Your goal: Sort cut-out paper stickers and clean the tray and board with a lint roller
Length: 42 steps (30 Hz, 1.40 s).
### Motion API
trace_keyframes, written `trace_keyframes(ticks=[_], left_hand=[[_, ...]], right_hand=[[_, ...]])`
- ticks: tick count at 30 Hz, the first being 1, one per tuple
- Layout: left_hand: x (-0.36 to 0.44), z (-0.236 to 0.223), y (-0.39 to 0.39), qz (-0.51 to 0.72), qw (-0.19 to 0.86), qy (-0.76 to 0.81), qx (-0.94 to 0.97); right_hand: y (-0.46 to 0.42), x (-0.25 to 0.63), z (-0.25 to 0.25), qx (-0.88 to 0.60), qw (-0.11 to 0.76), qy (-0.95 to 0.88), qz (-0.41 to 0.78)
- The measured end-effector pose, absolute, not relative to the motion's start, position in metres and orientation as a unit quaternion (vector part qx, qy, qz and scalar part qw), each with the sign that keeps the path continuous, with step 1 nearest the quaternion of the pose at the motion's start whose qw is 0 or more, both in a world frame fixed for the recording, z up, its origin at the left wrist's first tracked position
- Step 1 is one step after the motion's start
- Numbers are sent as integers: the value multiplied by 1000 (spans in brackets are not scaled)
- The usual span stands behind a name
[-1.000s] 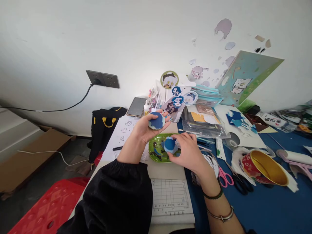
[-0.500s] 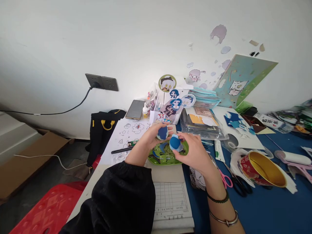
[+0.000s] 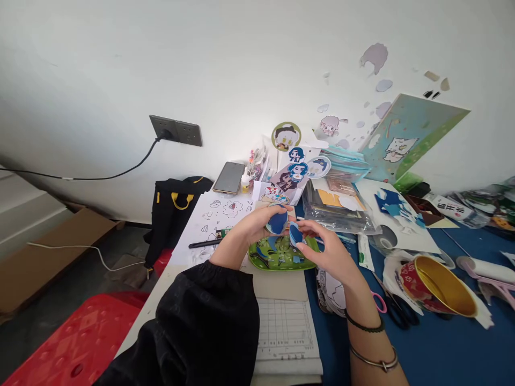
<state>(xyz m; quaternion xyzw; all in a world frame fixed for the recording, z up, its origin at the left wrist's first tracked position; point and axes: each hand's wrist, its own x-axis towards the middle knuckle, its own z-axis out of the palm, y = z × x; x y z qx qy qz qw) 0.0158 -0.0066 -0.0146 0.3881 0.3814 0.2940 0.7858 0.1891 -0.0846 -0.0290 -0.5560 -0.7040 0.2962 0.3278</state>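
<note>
My left hand is closed on a round dark-blue paper piece with a pale edge, held upright above a green tray. Just right of it, my right hand pinches a smaller blue paper cutout with a light-blue scalloped edge, turned partly edge-on. The two pieces are close together; a narrow gap shows between them. Beneath both hands lies the green tray, holding several small blue and dark cut pieces. Some fingertips of my left hand are hidden behind its piece.
A phone and small glue bottle stand behind the drawn sheet. Right of my hands are a white tube, black scissors and a red-gold bowl. A ruled notebook lies in front; a red stool stands left.
The view has shifted slightly, moving the scene to the right. My right hand has turned its blue cutout from facing me to partly edge-on, with the fingers more spread.
</note>
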Motion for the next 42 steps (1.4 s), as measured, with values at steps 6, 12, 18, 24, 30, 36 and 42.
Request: trace_keyframes(ticks=[6,12,18,24,30,36,42], left_hand=[[8,-17,-3,310,782,380,385],[2,-17,-1,290,773,394,404],[6,-18,0,277,775,396,408],[17,-16,-8,282,763,401,421],[22,-16,-11,271,753,420,428],[23,-17,-12,249,749,414,454],[22,-19,-11,239,743,396,484]], right_hand=[[-86,194,-28,-562,335,-688,313],[-86,195,-28,-569,332,-689,301],[-85,190,-31,-577,333,-700,256],[-82,170,-38,-616,381,-678,129],[-81,164,-41,-652,386,-640,128],[-75,181,-39,-638,440,-509,375],[-72,185,-42,-596,496,-418,474]])
